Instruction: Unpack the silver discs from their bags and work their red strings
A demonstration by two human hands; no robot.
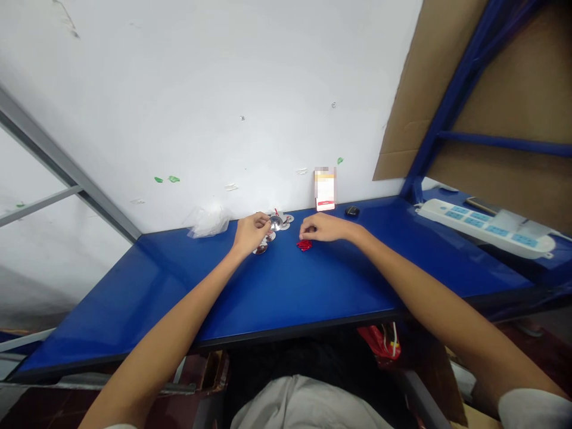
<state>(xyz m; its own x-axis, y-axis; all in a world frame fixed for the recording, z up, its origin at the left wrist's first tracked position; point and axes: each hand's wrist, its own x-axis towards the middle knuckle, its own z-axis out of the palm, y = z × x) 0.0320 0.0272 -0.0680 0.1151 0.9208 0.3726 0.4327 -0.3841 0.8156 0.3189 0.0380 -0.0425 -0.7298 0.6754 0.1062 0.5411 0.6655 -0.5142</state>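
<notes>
Between the fingertips of my left hand (252,231) is a shiny round silver disc (276,223), held just above the blue table. Several similar discs (261,248) lie below and behind it, some with dark and reddish marks. My right hand (315,227) is closed, its fingertips pointing down at a small pile of red ribbon-like pieces (304,245) on the table. Whether those fingertips pinch one of the red pieces is too small to make out.
A lit phone (326,189) leans on the white wall, with a small black object (352,211) beside it. A clear plastic bag (209,221) lies at the back left. A white power strip (487,228) sits at the right near a blue metal frame (417,173).
</notes>
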